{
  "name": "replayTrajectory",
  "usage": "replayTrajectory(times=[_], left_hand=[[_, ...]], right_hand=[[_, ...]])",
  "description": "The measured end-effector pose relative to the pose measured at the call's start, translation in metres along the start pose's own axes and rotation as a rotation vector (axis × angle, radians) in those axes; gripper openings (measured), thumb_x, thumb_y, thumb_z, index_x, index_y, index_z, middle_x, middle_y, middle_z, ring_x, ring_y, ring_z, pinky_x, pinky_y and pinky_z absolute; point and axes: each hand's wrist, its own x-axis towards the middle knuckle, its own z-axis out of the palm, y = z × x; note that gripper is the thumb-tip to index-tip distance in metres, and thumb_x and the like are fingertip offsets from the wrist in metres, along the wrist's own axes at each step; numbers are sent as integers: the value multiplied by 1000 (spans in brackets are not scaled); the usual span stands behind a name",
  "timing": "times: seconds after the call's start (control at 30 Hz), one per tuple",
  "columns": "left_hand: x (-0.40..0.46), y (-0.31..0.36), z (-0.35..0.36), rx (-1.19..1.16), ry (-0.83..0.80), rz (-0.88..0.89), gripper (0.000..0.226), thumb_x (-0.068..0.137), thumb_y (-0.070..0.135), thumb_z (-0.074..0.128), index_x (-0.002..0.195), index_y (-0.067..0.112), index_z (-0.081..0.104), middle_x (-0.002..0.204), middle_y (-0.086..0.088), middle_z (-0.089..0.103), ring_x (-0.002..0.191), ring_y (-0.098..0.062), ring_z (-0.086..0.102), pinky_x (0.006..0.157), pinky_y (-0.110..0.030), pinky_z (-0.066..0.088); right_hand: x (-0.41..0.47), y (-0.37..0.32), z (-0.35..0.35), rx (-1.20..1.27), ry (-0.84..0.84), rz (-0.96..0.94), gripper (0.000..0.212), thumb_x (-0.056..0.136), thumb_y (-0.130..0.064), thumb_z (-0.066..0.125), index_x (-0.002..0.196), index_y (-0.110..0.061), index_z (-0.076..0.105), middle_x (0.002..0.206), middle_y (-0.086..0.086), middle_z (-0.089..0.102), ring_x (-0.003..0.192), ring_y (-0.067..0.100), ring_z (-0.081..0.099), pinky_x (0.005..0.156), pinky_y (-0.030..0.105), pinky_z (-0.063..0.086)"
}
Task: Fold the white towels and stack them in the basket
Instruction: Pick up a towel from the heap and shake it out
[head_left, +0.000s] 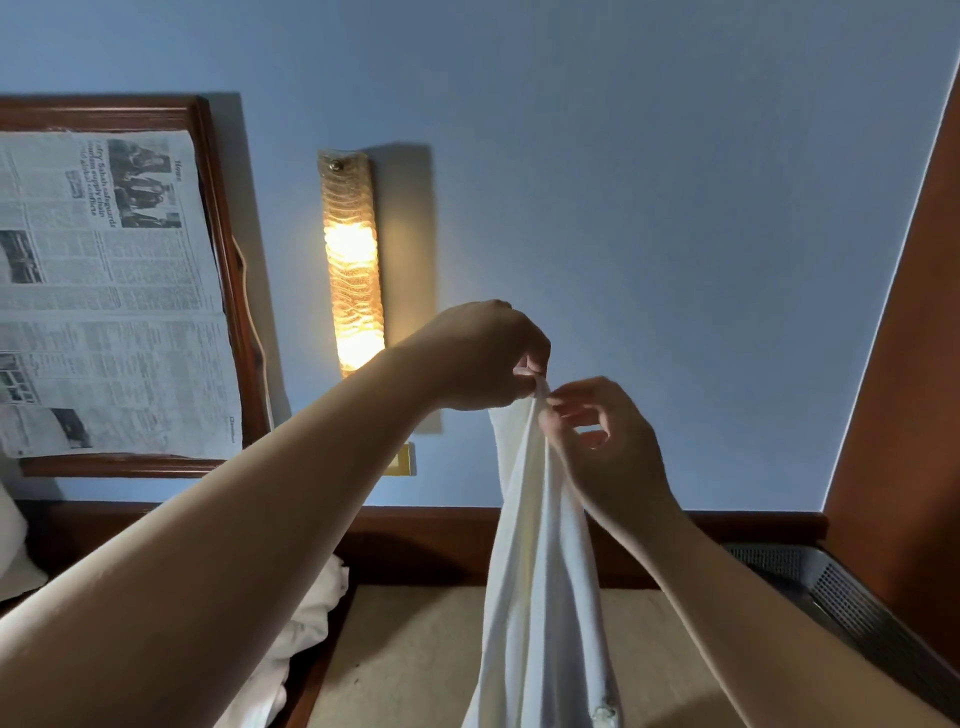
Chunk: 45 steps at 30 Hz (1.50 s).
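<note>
Both hands (483, 358) (602, 447) pinch towel (540, 571), bottom cropped

Both hands meet in the middle, raised in front of the wall: the left hand (483, 358) pinches the top of a hanging towel (540, 571) and the right hand (608, 447) pinches it just beside, on the right. The towel hangs down over the worktop (415, 654). Behind the left hand a lamp (352, 260) is fixed on the wall; farther left hangs a frame (223, 249) with a newspaper (104, 291) across it. At lower left — beside the worktop — lies a heap of towels (306, 623); a basket (852, 603) sits at the right edge.
</note>
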Motion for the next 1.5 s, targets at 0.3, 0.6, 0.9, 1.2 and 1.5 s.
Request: replayTrajectory(times=[0.3, 0.6, 0.9, 1.2, 1.5], left_hand=[[8, 8, 1, -23, -102, -87, 23, 88, 28, 65, 106, 33, 80, 100, 13, 75, 89, -8, 60, 85, -35, 60], [-3, 3, 1, -5, -109, -117, 29, 87, 26, 64, 111, 33, 78, 108, 12, 76, 97, -11, 64, 88, -39, 61], [-9, 5, 3, 10, -94, -102, 25, 92, 28, 64, 114, 29, 76, 106, 9, 75, 96, -14, 65, 88, -38, 60], [-15, -8, 10, -33, -52, -139, 19, 96, 23, 64, 113, 25, 73, 104, 8, 73, 93, -14, 66, 81, -31, 57], [-24, -38, -14, -132, 201, -144, 13, 97, 21, 65, 99, 20, 78, 83, 13, 68, 73, -7, 62, 68, -20, 50]], right_hand=[[-16, 9, 20, -480, 148, -310, 31, 89, -35, 79, 106, -11, 70, 93, 8, 63, 75, 19, 66, 66, 19, 50], [-39, 13, 31, -438, 43, -208, 30, 91, -27, 77, 116, -13, 72, 109, 7, 67, 85, 18, 68, 69, 25, 60], [-33, 11, 31, -516, 0, -106, 26, 90, -36, 74, 86, -10, 70, 89, 3, 65, 69, 21, 58, 68, 32, 53], [-36, 25, 32, -398, -367, 213, 36, 96, -31, 61, 68, -17, 46, 79, -3, 48, 64, 10, 51, 57, 18, 37], [52, -3, -25, -603, -397, 67, 34, 92, -22, 55, 65, -8, 39, 73, 5, 45, 66, 27, 44, 53, 29, 30]])
